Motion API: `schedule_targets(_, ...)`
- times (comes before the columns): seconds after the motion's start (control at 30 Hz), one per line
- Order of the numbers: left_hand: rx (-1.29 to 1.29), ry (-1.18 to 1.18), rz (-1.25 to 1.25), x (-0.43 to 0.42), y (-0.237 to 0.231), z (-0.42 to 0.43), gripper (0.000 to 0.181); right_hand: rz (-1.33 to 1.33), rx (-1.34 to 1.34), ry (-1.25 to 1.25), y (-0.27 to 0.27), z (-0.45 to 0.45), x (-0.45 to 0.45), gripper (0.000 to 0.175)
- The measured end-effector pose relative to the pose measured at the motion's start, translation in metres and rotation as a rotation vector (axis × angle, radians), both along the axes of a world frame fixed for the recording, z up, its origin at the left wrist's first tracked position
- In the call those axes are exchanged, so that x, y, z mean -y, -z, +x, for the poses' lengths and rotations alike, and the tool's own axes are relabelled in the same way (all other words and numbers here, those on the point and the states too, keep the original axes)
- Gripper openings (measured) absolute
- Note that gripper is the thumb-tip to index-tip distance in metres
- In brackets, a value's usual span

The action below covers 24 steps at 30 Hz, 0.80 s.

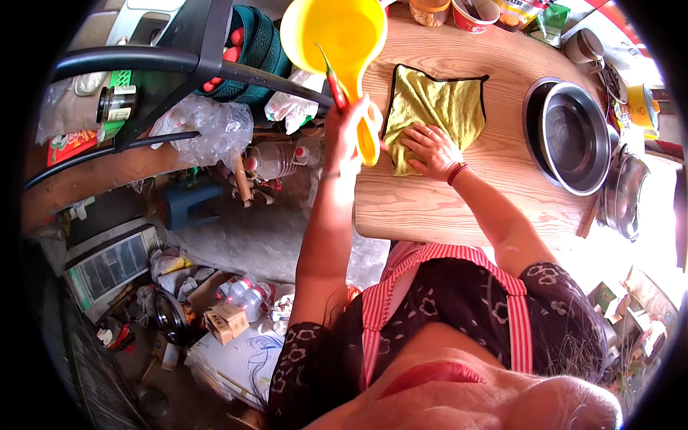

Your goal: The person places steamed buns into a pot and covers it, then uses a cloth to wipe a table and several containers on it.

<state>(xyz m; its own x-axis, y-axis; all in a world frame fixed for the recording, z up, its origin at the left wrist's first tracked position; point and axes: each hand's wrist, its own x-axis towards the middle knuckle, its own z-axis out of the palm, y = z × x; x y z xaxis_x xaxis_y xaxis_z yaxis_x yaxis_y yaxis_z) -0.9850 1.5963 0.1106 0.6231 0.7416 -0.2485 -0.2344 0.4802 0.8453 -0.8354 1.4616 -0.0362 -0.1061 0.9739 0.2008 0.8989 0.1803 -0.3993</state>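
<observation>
My left hand (344, 129) is raised at the table's left edge, closed around the handle of a yellow plastic scoop (338, 27). A red chilli pepper (334, 90) with a long green stem sticks up from the same hand, beside the scoop's handle. On the wooden table (430, 209) a yellow-green cloth (438, 102) with black edging lies spread and slightly creased. Flat on its lower part rests my right hand (432, 151), fingers apart, palm down.
Two nested metal basins (575, 140) sit on the table's right. Tubs (475, 13) and packets line its far edge. To the left, a black metal frame (134, 59) stands before teal baskets (258, 59). Below are plastic bottles (274, 159) and a blue stool (191, 201).
</observation>
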Motion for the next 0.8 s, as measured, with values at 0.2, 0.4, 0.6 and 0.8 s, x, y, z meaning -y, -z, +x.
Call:
schedule_targets(0.2, 0.002, -0.232, 0.056, -0.077, 0.031, 0.046, 0.017, 0.077, -0.049, -0.01, 0.0, 0.011, -0.005, 0.045)
schedule_targets(0.4, -0.08, -0.291, 0.058, -0.113, 0.037, 0.056, 0.018, 0.075, -0.057, 0.004, -0.001, 0.02, -0.008, 0.045)
schedule_targets(0.6, -0.404, -0.472, 0.483, -0.163, 0.074, 0.046, 0.029, 0.084, -0.1, -0.023, 0.002, 0.008, -0.016, 0.043)
schedule_targets(0.8, -1.306, -0.434, 1.076, -0.139, 0.05, 0.071, 0.032, 0.086, -0.046, 0.04, 0.004, 0.012, -0.006, 0.04)
